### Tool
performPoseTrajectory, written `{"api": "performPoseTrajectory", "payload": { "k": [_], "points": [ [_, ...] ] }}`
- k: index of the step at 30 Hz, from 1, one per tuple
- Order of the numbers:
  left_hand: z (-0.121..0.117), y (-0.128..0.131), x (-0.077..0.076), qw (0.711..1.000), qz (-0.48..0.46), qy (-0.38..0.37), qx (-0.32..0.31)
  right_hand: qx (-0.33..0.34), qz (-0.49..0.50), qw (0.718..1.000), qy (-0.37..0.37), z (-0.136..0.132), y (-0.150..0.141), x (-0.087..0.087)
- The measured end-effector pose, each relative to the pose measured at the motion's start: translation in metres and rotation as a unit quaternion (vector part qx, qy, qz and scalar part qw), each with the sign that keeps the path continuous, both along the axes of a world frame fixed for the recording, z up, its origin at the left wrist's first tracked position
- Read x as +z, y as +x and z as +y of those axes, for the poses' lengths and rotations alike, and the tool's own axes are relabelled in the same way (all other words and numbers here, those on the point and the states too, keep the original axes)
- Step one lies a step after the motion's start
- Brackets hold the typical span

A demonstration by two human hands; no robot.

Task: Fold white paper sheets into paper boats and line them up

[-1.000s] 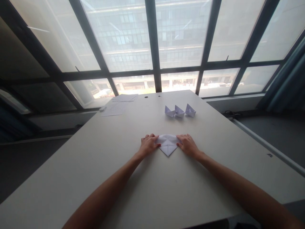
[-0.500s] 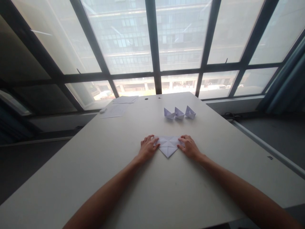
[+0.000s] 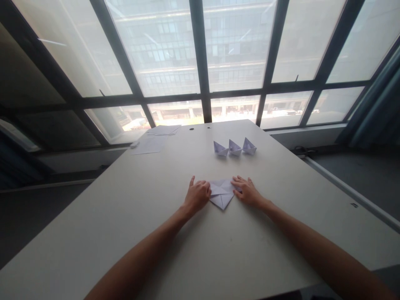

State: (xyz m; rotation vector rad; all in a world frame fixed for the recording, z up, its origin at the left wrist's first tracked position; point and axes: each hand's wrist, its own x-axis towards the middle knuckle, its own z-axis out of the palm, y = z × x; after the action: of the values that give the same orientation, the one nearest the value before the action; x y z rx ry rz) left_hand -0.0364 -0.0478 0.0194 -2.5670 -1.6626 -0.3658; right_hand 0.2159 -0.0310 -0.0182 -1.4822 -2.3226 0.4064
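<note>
Premises appear to be an office or meeting room on an upper floor. The far wall is a full-height window (image 3: 237, 46) in dark metal framing, and a multi-storey office block (image 3: 168, 54) stands opposite, seen through the glass. A long, pale laminate table (image 3: 256, 250) occupies the room, with two small cable holes (image 3: 191, 128) near its far edge. Loose sheets of paper (image 3: 150, 145) lie at the far left corner of the table, and folded paper (image 3: 221, 196) lies nearer. A blue-grey curtain (image 3: 375, 96) hangs at the right of the window. The floor (image 3: 359, 183) is dark grey. Nothing in view indicates domestic or laboratory use.
</note>
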Motion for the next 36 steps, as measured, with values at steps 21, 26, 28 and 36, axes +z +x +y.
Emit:
{"api": "performPoseTrajectory", "payload": {
  "k": [21,26,28,36],
  "points": [
    [0.012,-0.003,-0.022,0.991,-0.026,-0.11,-0.075,0.026,0.016,1.0,-0.003,-0.006,-0.01,0.009],
    [0.015,-0.003,-0.022,0.99,-0.048,-0.112,-0.072,0.016,0.016,1.0,0.008,-0.004,-0.01,0.008],
    [0.016,-0.003,-0.021,0.99,-0.056,-0.112,-0.071,0.014,0.015,1.0,0.018,-0.004,-0.01,0.007],
    [0.015,-0.003,-0.019,0.992,-0.077,-0.065,-0.08,0.009,0.03,0.998,0.051,-0.005,-0.009,0.007]
  ]
}}
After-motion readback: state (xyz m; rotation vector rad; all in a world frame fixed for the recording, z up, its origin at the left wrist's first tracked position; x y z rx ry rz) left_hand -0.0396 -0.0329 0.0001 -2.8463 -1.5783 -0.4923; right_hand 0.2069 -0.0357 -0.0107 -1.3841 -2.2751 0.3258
